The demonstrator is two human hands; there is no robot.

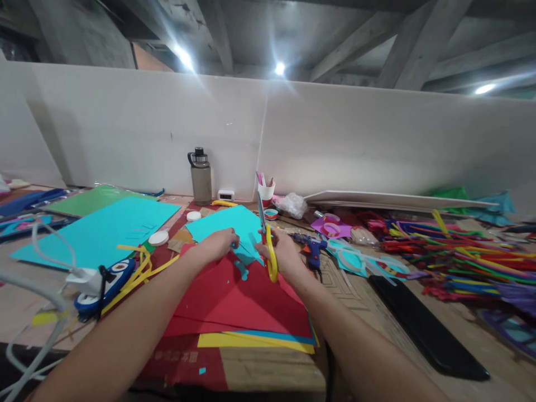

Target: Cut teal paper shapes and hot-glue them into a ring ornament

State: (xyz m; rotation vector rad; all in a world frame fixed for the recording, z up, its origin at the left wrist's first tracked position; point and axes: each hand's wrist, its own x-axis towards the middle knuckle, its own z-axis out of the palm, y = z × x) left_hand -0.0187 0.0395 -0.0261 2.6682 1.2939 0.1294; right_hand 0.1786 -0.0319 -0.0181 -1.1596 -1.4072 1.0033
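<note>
Yellow-handled scissors (272, 258) stand over the red paper (240, 298); we seem to be trimming, and a cut would call for bringing paper between the blades (262, 211). Their tips point up, long axis near upright, clamped in our right hand (285, 251), while our left hand (218, 245) curls by the turquoise sheet (218, 222), whether pinching anything we cannot tell.

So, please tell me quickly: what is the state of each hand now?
Left hand: curled, at the turquoise rectangular paper sheet; whether it holds anything cannot be told.
Right hand: closed, holding the yellow-handled metal scissors.
</note>
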